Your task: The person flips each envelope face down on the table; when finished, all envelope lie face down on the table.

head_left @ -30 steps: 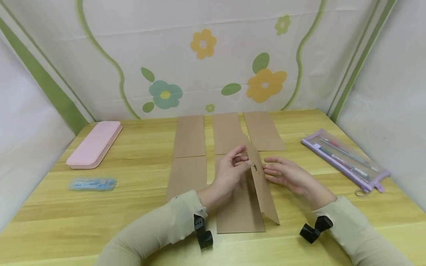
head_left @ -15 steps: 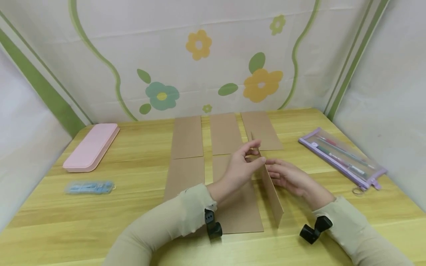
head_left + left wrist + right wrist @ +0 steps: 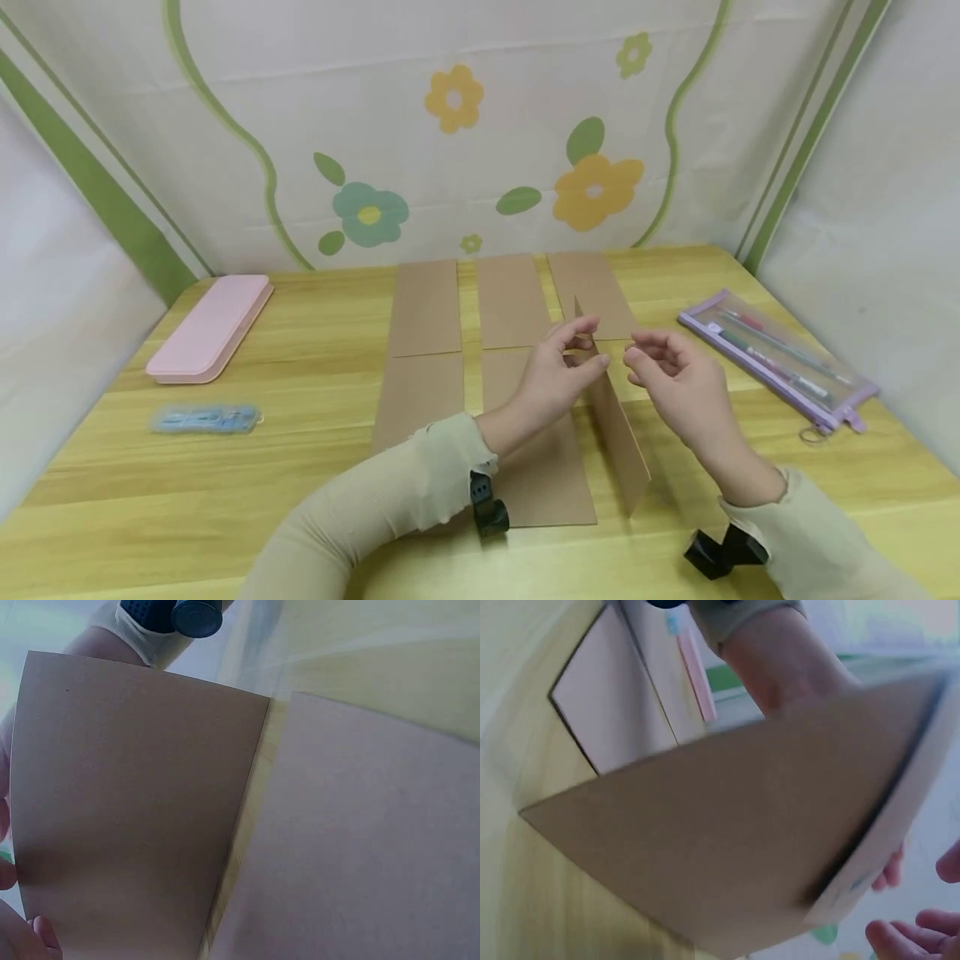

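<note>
Held on its long edge over the right front of the table is a brown kraft-paper card. My left hand pinches its upper edge between thumb and fingers. In the right wrist view a paler strip with small print stands along the card's edge, a dark gap beside it. Just right of the card my right hand is raised, fingers loosely bent and nothing in them. Flat brown cards of the same look lie in rows, including a back right card and a front middle card.
At the left are a pink pencil case and a small clear pack of blue items. A see-through pouch with purple edging holds several pens at the right. A flowered cloth closes off the back.
My left hand has carried the card rightward and turned it more edge-on. My right hand has drawn away from the card's right side, turned and bent its fingers.
</note>
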Motion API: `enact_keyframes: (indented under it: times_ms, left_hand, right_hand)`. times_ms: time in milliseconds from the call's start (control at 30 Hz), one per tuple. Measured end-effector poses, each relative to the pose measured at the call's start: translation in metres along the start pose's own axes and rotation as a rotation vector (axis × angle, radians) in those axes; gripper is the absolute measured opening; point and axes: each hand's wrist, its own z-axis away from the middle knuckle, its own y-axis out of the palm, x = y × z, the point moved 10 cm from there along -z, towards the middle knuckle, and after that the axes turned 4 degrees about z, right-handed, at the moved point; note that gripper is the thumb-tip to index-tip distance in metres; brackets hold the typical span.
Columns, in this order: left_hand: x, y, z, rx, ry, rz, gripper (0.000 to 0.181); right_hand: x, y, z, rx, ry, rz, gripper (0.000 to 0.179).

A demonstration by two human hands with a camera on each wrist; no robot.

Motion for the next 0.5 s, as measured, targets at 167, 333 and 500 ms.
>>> enact_keyframes:
  times_ms: [167, 333, 500]
  left_hand:
    - [-0.001, 0.001, 0.000, 0.008, 0.014, -0.012, 0.046]
    - [0.000, 0.001, 0.000, 0.004, 0.017, -0.019, 0.047]
    - [0.001, 0.000, 0.000, 0.004, 0.005, -0.008, 0.046]
  right_hand:
    - [0.019, 0.005, 0.011, -0.009, -0.106, 0.179, 0.032]
    - [0.018, 0.019, 0.016, 0.099, -0.068, 0.236, 0.028]
    - [0.013, 0.024, 0.016, 0.129, -0.018, 0.267, 0.020]
